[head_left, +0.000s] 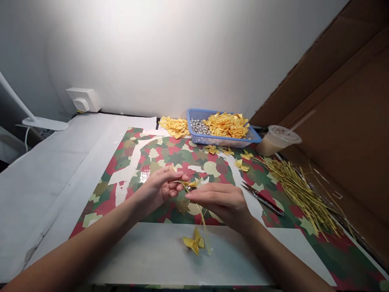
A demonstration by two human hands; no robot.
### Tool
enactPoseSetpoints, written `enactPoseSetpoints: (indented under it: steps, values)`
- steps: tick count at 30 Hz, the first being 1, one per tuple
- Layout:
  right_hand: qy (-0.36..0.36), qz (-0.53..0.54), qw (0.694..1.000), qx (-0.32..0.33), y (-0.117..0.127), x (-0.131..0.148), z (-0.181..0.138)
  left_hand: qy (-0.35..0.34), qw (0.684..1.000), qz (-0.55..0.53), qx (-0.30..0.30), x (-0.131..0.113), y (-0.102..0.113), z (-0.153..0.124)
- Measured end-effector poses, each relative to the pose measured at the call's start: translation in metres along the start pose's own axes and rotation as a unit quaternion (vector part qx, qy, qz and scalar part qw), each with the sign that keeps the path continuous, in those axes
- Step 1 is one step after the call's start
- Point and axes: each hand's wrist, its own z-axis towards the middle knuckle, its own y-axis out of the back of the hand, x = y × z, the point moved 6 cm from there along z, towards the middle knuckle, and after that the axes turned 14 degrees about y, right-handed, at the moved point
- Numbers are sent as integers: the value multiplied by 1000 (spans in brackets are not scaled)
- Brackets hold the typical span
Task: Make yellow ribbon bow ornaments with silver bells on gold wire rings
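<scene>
Pinching a thin gold stem (184,187) between thumb and fingers, your left hand (165,183) maintains a narrow grip above the middle of the worktop (165,209). Your right hand (223,198) sets its fingertips on the same stem, just lower; this grip is also narrow and closed on the stem. The stem slants between the two hands. A yellow ribbon piece (192,184) shows behind your fingers, partly hidden; you cannot tell how it is attached.

Below your right hand, a pale yellow strip (204,227) hangs toward the white sheet (146,253). A yellow bow (194,242) is just beside the strip's lower end.

At the rear, locate the blue basket (219,141), which contains silver beads (199,127) on its left and yellow bows (227,125) beside them. A yellow pile (174,126) lies left of the basket. Four loose bows (242,165) lie in front of it.

To your right, note the red-handled hand tool (267,202), the bundle of gold stems (299,194) beyond it, and the lidded plastic cup (277,140) with a straw, near the cardboard panel (343,89).
</scene>
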Motion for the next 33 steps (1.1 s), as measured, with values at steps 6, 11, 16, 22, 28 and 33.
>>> enactPoseSetpoints:
  steps: [6,11,16,22,28,33]
  values:
    - [-141,218,964,-55,2,-14,0,-8,999,35,27,2,-4,-1]
    - [-233,330,910,-89,-3,-26,-7,-18,996,72,44,2,-5,-4]
    - [-294,309,897,-114,1,-35,-19,-22,993,106,49,2,-4,-5]
    - [-349,299,881,-109,12,-36,-19,-38,984,174,-32,0,4,-3]
    - [-451,248,856,-49,14,-39,-22,-37,958,278,-59,-1,3,-2]
    - [-473,215,854,-26,16,-39,-22,-21,954,295,-57,1,4,1]
